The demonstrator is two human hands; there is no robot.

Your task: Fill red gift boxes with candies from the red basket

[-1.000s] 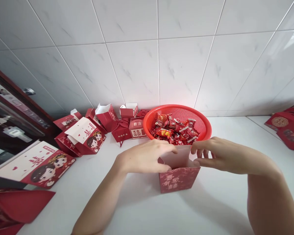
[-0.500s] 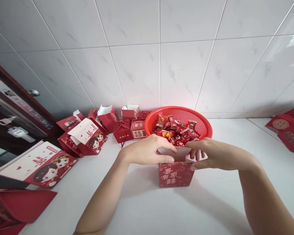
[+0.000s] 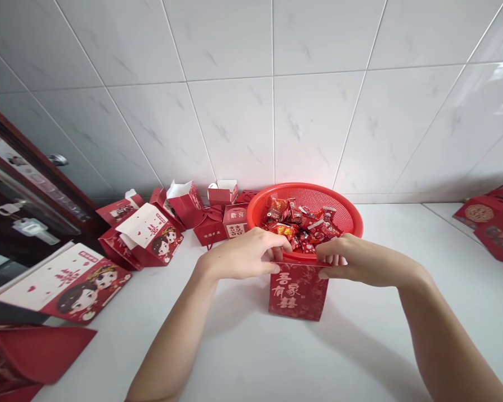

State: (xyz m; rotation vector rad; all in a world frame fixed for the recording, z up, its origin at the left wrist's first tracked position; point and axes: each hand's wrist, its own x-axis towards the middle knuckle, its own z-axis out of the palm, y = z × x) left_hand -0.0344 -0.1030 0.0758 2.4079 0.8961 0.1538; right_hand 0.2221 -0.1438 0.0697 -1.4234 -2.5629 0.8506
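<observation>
A red paper gift box with pale Chinese characters on its front stands upright on the white counter, its top edges brought together. My left hand pinches the box's upper left corner between thumb and fingers. At the upper right corner, my right hand grips it the same way. Right behind the box is a red mesh basket with many red-wrapped candies in it. The back of the box and some fingertips are hidden.
Several red and white boxes stand along the left and back of the counter. More red boxes are at the far right. A dark cabinet with keys is at the left; a tiled wall rises behind.
The box's top was open with its white inside showing; now its front and back edges are pressed together. Both hands have moved slightly left and closed on the top corners.
</observation>
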